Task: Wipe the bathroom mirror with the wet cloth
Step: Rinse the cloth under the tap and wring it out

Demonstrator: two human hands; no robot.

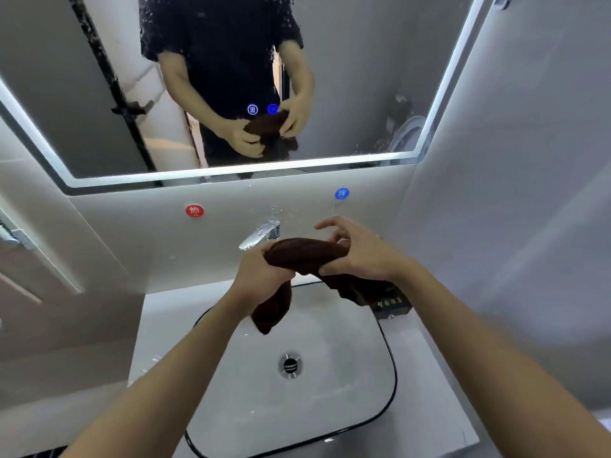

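Note:
A dark brown wet cloth (305, 252) is stretched and bunched between both hands above the white sink (357, 375). My left hand (261, 276) grips its left part, and one end hangs down toward the basin. My right hand (360, 251) pinches the right part with thumb and fingers, the other fingers spread. The lit-edge bathroom mirror (347, 77) hangs on the wall above, speckled with water drops, and reflects a person holding the cloth. Two blue touch icons (263, 109) glow on the glass.
A chrome faucet (261, 234) stands behind the cloth, splashed with water. A red hot sticker (194, 210) and a blue cold sticker (342, 193) are on the wall. The basin has a metal drain (290, 365). A dark box (391, 305) sits on the counter right of the sink.

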